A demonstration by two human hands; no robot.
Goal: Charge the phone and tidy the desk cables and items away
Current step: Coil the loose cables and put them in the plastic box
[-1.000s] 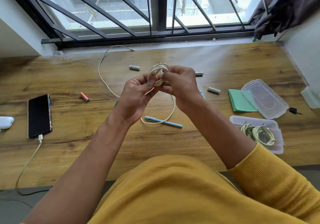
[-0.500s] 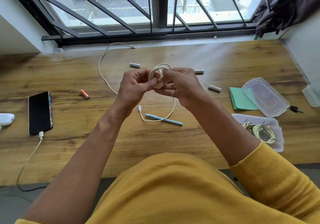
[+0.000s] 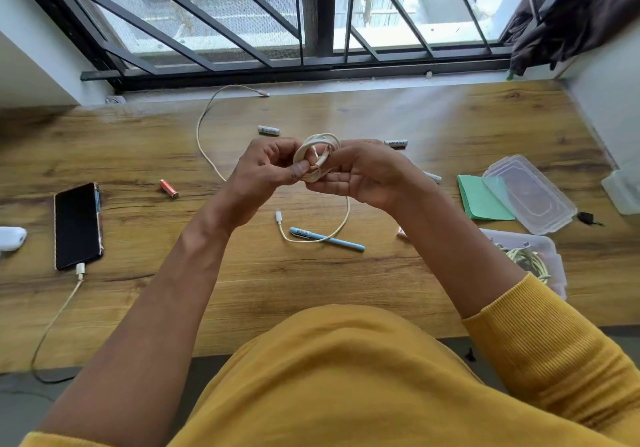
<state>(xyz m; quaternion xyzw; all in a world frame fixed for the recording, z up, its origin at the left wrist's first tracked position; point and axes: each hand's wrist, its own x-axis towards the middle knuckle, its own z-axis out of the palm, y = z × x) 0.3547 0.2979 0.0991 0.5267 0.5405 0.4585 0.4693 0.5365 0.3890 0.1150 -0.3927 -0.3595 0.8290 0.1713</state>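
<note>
Matt wooden desk [image 3: 311, 308]; glossy, probably glass phone [image 3: 77, 225].

A white cable [image 3: 317, 156] is wound into a small coil held above the tabletop [image 3: 311, 284], its loose tail hanging to a plug beside a blue pen [image 3: 327, 239], while the black phone [image 3: 77, 225] lies flat at left with a charging cable [image 3: 55, 318] plugged in.

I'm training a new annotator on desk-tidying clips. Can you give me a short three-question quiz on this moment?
1. True or false: the black phone has a cable plugged in.
2. What do the left hand and right hand hold? A) blue pen B) coiled white cable C) green paper pad
3. Fill in: the clear plastic box already holds a coiled ____.

Key: 1 true; 2 B; 3 cable.
</note>
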